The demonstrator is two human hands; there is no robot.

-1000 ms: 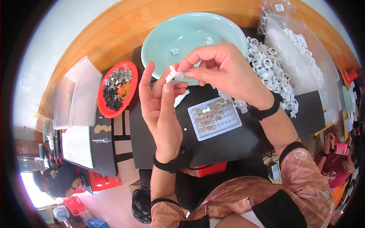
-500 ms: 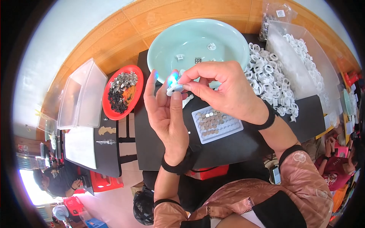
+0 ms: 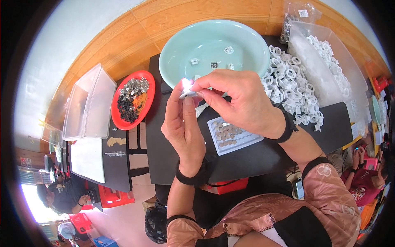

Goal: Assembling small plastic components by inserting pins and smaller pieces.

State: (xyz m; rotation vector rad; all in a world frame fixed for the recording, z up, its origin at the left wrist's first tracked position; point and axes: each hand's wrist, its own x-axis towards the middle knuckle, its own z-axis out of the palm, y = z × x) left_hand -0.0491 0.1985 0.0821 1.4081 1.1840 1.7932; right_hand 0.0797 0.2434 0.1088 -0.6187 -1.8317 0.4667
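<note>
My left hand (image 3: 186, 138) is raised over the table, gripping a small white plastic part (image 3: 187, 95) between thumb and fingers. A bright white light glows at the part's upper side. From the right, my right hand (image 3: 249, 101) pinches at the same part with thumb and forefinger; whatever else lies between those fingertips is hidden. Below both hands, a clear plastic tray (image 3: 250, 140) holds rows of round silver coin cells (image 3: 225, 135). Behind them stands a pale green basin (image 3: 175, 57) with a few small white parts (image 3: 228, 50) in it.
White ring-shaped plastic parts (image 3: 294, 88) are heaped at the right, before a translucent bin (image 3: 349, 53) with more. At the left are a red plate (image 3: 117, 119) of black and silver bits and a clear box (image 3: 84, 107). Other people sit at both sides.
The left fingers, more spread before, have curled in around the white part. The glow has turned from bluish to white. Both hands stay in nearly the same place.
</note>
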